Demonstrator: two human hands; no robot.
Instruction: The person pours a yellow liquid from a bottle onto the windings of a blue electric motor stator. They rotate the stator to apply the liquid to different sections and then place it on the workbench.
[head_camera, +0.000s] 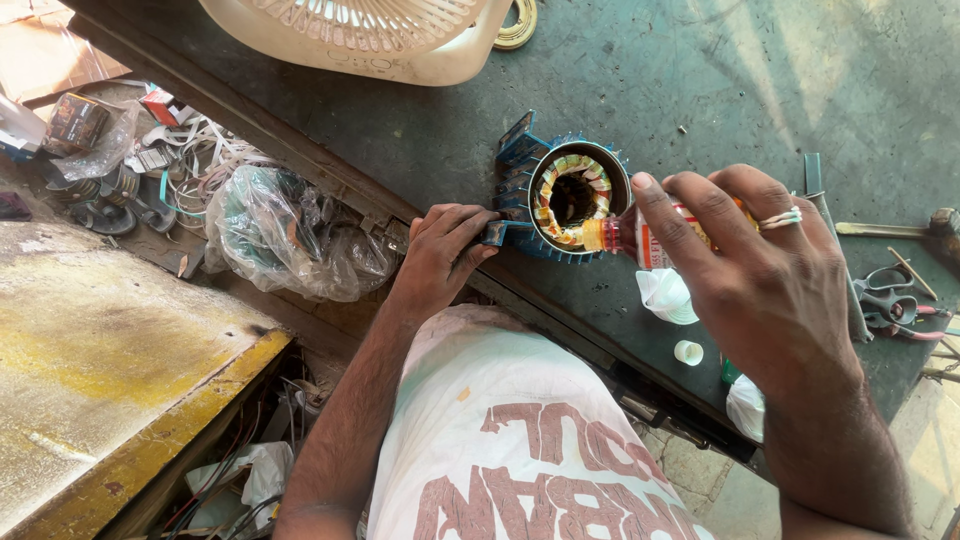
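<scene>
A blue finned motor stator with taped copper windings inside lies on the dark workbench. My left hand grips one of its blue mounting feet at the bench's near edge. My right hand, with a ring on one finger, holds a small amber bottle tipped sideways, its nozzle touching the windings at the stator's lower rim. Most of the bottle is hidden under my fingers.
A small white cap and a crumpled white cloth lie near the bench edge. Scissors and hand tools sit at the right. A cream fan housing stands at the back. Plastic bags and clutter fill the shelf at left.
</scene>
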